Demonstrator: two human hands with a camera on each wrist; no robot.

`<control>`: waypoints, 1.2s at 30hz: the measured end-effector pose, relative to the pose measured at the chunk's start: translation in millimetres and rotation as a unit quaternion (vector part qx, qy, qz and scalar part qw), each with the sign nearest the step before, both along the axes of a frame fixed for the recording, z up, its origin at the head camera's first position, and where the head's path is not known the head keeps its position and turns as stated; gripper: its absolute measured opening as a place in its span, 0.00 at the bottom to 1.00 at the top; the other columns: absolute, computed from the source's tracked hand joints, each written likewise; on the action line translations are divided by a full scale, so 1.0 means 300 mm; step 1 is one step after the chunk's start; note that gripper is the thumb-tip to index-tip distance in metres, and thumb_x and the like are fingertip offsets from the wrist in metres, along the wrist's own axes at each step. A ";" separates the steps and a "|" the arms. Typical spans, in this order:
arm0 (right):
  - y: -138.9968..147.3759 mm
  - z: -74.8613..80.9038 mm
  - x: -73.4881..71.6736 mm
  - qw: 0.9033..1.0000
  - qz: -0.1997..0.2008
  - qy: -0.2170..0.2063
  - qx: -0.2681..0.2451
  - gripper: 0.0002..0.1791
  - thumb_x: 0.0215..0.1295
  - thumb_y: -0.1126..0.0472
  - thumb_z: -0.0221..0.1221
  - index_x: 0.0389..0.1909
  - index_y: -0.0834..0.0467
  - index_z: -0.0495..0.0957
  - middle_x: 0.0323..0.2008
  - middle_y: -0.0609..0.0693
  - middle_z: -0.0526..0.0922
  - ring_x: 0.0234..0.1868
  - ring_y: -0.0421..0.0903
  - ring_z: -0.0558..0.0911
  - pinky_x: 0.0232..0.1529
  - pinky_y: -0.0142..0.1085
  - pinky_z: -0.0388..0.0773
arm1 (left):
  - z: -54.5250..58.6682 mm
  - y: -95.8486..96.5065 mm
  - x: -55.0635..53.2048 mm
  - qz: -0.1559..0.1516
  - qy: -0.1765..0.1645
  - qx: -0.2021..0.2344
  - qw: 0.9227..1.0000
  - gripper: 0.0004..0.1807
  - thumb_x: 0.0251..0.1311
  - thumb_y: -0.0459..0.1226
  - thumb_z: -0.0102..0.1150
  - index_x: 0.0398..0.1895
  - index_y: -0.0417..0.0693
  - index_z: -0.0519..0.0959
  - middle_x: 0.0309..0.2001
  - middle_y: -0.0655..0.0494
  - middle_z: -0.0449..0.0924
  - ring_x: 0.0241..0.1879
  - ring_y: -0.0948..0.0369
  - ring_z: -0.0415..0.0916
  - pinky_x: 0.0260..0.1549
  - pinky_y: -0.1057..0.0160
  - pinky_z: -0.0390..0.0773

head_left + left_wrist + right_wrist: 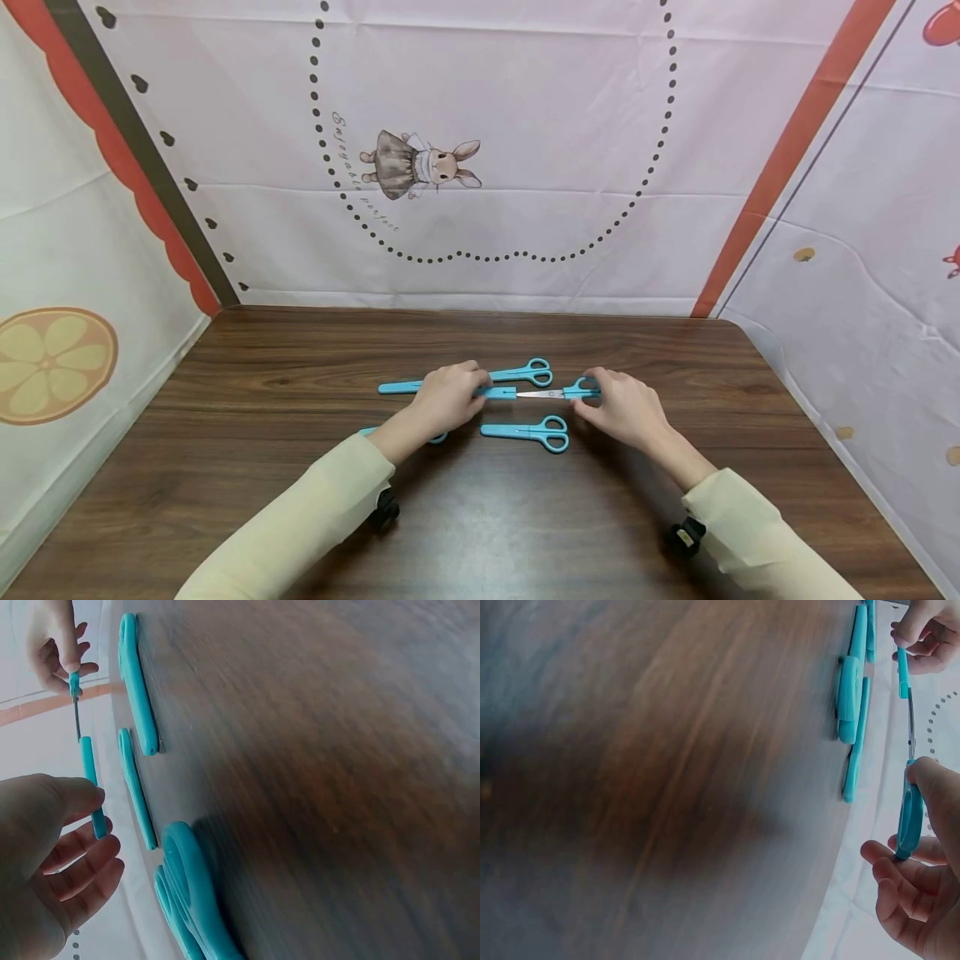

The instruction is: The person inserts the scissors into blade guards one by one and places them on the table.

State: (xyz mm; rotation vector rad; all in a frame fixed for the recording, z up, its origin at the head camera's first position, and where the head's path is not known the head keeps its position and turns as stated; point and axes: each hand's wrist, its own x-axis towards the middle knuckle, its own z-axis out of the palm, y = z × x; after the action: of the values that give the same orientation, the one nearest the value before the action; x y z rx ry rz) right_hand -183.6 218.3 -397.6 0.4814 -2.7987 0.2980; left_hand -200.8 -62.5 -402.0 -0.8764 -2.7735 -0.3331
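Note:
My left hand (448,393) pinches a light blue blade sheath (501,392) between thumb and fingers, above the table. Opposite it, my right hand (624,408) holds a pair of scissors (576,392) by its blue handles. The bare metal blades (538,394) point left, their tip at the sheath's open end. From the side, in the right wrist view, scissors handles (910,817) sit between thumb and fingers, and the blades line up with the sheath (903,673). Whether the tip is just inside the sheath I cannot tell.
Sheathed blue scissors (517,372) lie behind the hands, partly covered by the left one. Another sheathed pair (517,431) lies nearer, between the arms. A third pair (438,439) is mostly hidden under the left wrist. A patterned cloth (525,167) hangs behind the wooden table (480,533).

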 end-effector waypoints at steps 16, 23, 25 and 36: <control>-0.041 0.003 -0.003 1.000 0.006 0.012 -0.001 0.24 0.51 0.43 0.62 0.41 0.57 0.78 0.24 0.48 0.80 0.17 0.40 0.72 0.15 0.35 0.66 | -0.002 -0.053 0.024 0.003 0.010 -0.001 1.000 0.08 0.55 0.40 0.62 0.39 0.54 0.82 0.36 0.60 0.78 0.25 0.67 0.74 0.18 0.71 0.69; -0.055 -0.001 -0.004 1.000 0.012 0.004 0.002 0.26 0.51 0.43 0.62 0.44 0.57 0.77 0.25 0.48 0.81 0.17 0.39 0.71 0.14 0.33 0.66 | -0.005 -0.061 0.029 -0.002 0.012 0.011 1.000 0.08 0.55 0.39 0.62 0.39 0.54 0.81 0.37 0.61 0.78 0.25 0.67 0.74 0.19 0.71 0.69; -0.060 -0.002 -0.002 1.000 0.014 0.000 0.003 0.26 0.51 0.42 0.62 0.45 0.57 0.77 0.26 0.48 0.81 0.17 0.39 0.71 0.14 0.33 0.65 | -0.007 -0.059 0.031 -0.005 0.012 0.012 1.000 0.09 0.55 0.39 0.62 0.39 0.54 0.81 0.37 0.60 0.78 0.24 0.67 0.73 0.18 0.72 0.69; -0.087 -0.008 0.002 1.000 0.023 0.003 0.004 0.27 0.51 0.42 0.63 0.45 0.57 0.77 0.20 0.45 0.76 0.15 0.37 0.67 0.12 0.31 0.61 | -0.014 -0.056 0.033 -0.009 0.020 0.005 1.000 0.09 0.55 0.40 0.62 0.40 0.56 0.81 0.37 0.61 0.78 0.23 0.68 0.72 0.17 0.73 0.67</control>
State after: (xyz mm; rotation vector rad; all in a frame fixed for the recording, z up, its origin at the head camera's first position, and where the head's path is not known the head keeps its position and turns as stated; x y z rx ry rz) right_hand -183.0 192.2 -400.1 0.5479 -2.7869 0.2950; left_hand -190.8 -79.3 -406.1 -0.8966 -2.7271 -0.3286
